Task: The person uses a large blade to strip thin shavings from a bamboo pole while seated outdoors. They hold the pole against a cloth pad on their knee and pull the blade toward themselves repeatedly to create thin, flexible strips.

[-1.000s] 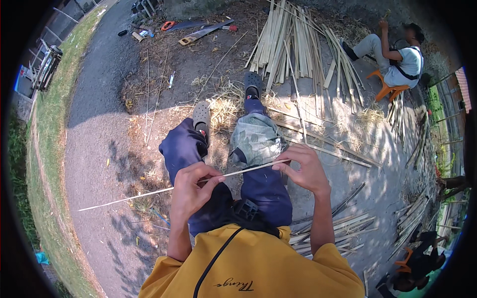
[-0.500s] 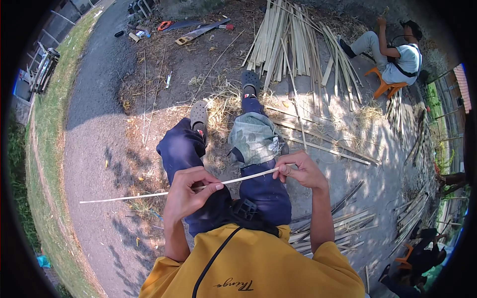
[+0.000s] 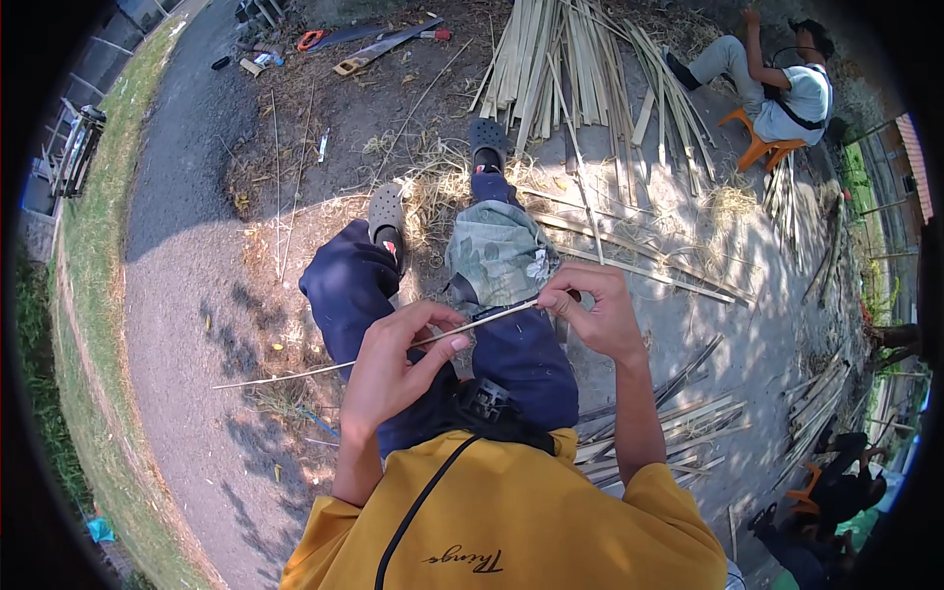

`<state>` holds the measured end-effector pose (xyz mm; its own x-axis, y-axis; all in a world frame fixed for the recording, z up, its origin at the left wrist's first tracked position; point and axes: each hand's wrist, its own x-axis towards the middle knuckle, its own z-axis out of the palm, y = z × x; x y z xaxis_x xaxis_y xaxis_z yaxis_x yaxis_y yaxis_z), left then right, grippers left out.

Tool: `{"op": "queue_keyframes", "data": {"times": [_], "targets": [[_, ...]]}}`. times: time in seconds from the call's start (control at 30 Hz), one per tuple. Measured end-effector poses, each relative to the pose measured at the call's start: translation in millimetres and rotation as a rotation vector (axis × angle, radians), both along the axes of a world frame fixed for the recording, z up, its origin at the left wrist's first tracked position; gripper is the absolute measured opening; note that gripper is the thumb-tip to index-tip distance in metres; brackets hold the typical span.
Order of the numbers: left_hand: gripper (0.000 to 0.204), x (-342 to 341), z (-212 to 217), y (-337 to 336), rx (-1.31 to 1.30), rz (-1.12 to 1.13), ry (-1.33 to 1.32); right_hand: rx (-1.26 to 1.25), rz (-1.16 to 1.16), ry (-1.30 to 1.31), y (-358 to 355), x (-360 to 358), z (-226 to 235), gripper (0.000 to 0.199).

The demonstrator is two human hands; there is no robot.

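Note:
A thin pale strip (image 3: 503,315), which looks like split bamboo, slants across my lap, its free end pointing out to the left. My left hand (image 3: 398,362) closes round it midway, thumb below and fingers above. Its right end is pinched between the thumb and fingers of my right hand (image 3: 596,307). Beneath the strip, a grey-green cloth (image 3: 500,251) covers my right knee. Something dark shows under the strip between the hands; its kind is not clear.
Long split strips (image 3: 560,79) lie in a heap ahead, with more strips (image 3: 659,433) at my right. Handsaws (image 3: 385,47) rest on the ground at the far left. Shavings (image 3: 438,197) surround my feet. One person (image 3: 787,98) sits on an orange stool; another (image 3: 836,492) is at lower right.
Both hands have moved slightly up and to the right. The strip has shifted right with them and tilts more steeply; its left end now reaches less far out.

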<state>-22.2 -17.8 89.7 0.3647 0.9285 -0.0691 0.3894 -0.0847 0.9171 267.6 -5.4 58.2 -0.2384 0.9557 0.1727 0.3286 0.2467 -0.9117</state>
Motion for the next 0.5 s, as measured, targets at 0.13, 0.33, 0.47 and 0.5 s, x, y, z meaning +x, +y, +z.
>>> {"op": "queue_keyframes", "data": {"times": [0.13, 0.33, 0.47, 0.5], "targets": [[0.018, 13, -1, 9, -0.090, -0.037, -0.025, -0.020, -0.010, -0.019, -1, -1, 9, 0.009], [0.011, 22, -12, 11, -0.242, -0.075, -0.155, -0.045, -0.009, -0.007, 1, 6, 23, 0.010], [0.010, 32, -11, 17, -0.363, -0.094, -0.201, -0.084, -0.005, -0.036, 3, 14, 22, 0.011], [0.009, 34, -11, 18, -0.392, -0.084, -0.195, -0.076, -0.001, -0.048, 5, 16, 21, 0.012]]}}
